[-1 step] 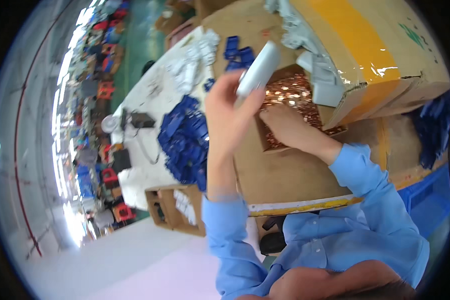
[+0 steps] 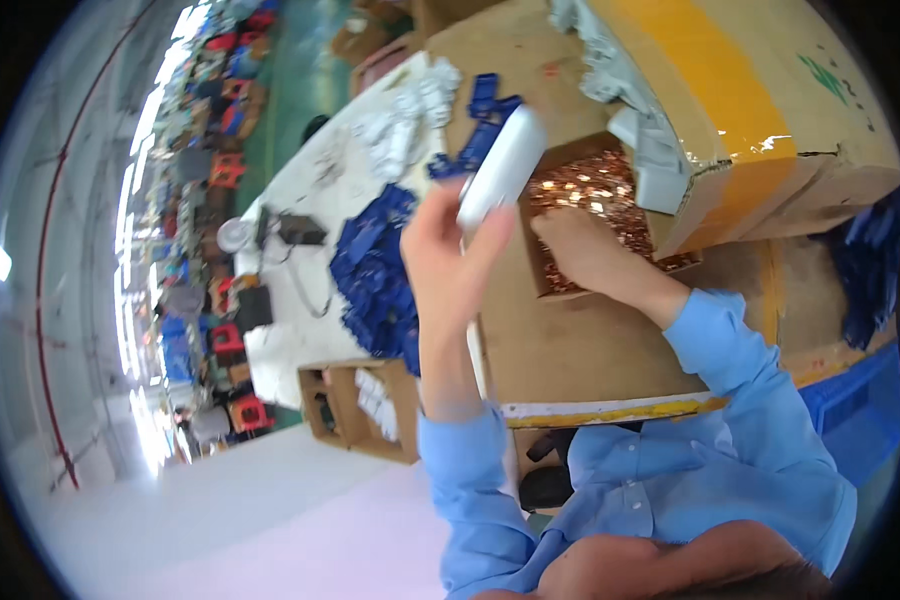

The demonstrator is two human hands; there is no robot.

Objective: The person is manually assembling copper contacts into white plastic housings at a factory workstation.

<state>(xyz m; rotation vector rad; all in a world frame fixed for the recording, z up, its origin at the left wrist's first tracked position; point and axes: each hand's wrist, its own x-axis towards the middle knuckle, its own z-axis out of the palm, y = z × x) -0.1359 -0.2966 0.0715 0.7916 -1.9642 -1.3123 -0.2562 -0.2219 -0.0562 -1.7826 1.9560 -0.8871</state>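
My left hand (image 2: 448, 255) is raised over the table, thumb and fingers closed around a long white plastic piece (image 2: 505, 165) with rounded ends. The piece is tilted, its upper end leaning right, and slightly blurred. To the right, my right hand (image 2: 582, 248) reaches into a shallow cardboard box (image 2: 560, 296) of small shiny copper-coloured metal pieces (image 2: 595, 185). Its fingers are curled down at the left side of the pile; whatever they pinch is hidden. Beyond the white piece lie several dark blue plastic parts (image 2: 483, 95).
A heap of blue parts (image 2: 375, 270) lies left of my left hand. Grey-white parts (image 2: 660, 185) sit against a large taped carton (image 2: 750, 90) at right. A divided cardboard box (image 2: 360, 410) stands at the table's near left, and a blue crate (image 2: 855, 405) at lower right.
My left hand has shifted slightly left and toward me with the white piece. My right hand stays at the copper pieces. The whole view has moved a little.
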